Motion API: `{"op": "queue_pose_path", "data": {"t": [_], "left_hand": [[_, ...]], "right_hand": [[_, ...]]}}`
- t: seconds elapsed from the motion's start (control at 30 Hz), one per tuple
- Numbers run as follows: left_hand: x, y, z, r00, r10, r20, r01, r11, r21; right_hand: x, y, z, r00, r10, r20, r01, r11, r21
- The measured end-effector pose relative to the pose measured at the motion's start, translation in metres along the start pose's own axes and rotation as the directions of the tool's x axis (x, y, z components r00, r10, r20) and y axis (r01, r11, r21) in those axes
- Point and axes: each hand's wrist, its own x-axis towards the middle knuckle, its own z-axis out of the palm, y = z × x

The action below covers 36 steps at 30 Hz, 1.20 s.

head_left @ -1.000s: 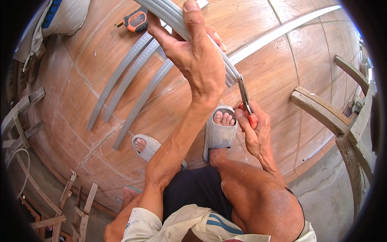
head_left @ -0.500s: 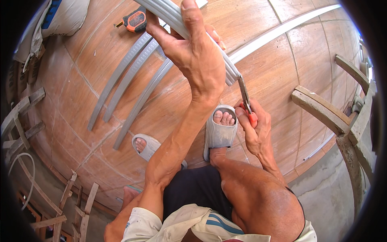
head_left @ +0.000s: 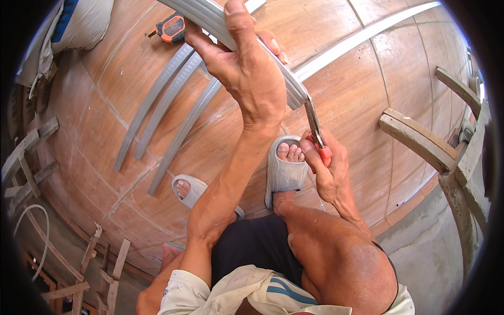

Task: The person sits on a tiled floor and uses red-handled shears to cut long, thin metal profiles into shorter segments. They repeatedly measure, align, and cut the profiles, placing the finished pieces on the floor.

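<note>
A grey ribbed metal channel (head_left: 210, 18) slants across the top middle, gripped by my left hand (head_left: 257, 84) with the thumb lying along its upper side. Its near end points down to the right. There the blades of a pair of red-handled tin snips (head_left: 314, 119) meet the channel's corner. The snips are in my right hand (head_left: 332, 170), fingers wrapped round the handles. How far the blades reach over the metal is hard to make out. On the tiled floor left of my forearm lie three grey perforated metal strips (head_left: 181, 137), side by side.
An orange and black tape measure (head_left: 172, 29) rests beyond the strips. A long shiny metal length (head_left: 362, 41) crosses the floor at upper right. Wooden trestles (head_left: 417, 137) stand at right, more timber frames (head_left: 113, 273) at lower left. White sacks (head_left: 84, 23) sit at upper left.
The channel and both hands have shifted slightly to the left and up. The snips stay at the channel's end, still held in my right hand.
</note>
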Motion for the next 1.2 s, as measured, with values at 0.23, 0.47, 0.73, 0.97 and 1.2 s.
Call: {"op": "queue_pose_path", "data": {"t": [0.23, 0.47, 0.73, 0.97, 1.2], "left_hand": [[0.002, 0.001, 0.002, 0.999, -0.039, -0.014, 0.039, 0.999, -0.01], [0.005, -0.011, -0.01, 0.994, 0.044, 0.097, -0.05, 0.997, 0.059], [0.005, -0.007, -0.01, 0.991, -0.014, 0.135, 0.01, 1.0, 0.03], [0.015, 0.003, -0.029, 0.945, -0.149, 0.29, 0.157, 0.988, -0.003], [0.014, 0.016, -0.024, 0.879, -0.319, 0.355, 0.393, 0.905, -0.16]], "right_hand": [[0.0, 0.001, 0.001, 1.0, 0.013, -0.005, -0.013, 0.997, 0.072], [0.001, 0.001, 0.003, 0.999, 0.03, -0.027, -0.028, 0.999, 0.046], [0.001, -0.003, -0.005, 0.991, 0.127, 0.031, -0.127, 0.992, 0.003], [-0.003, 0.009, -0.023, 0.95, 0.01, 0.311, -0.048, 0.992, 0.117], [-0.013, 0.005, -0.027, 0.941, 0.044, 0.337, -0.06, 0.997, 0.039]]}}
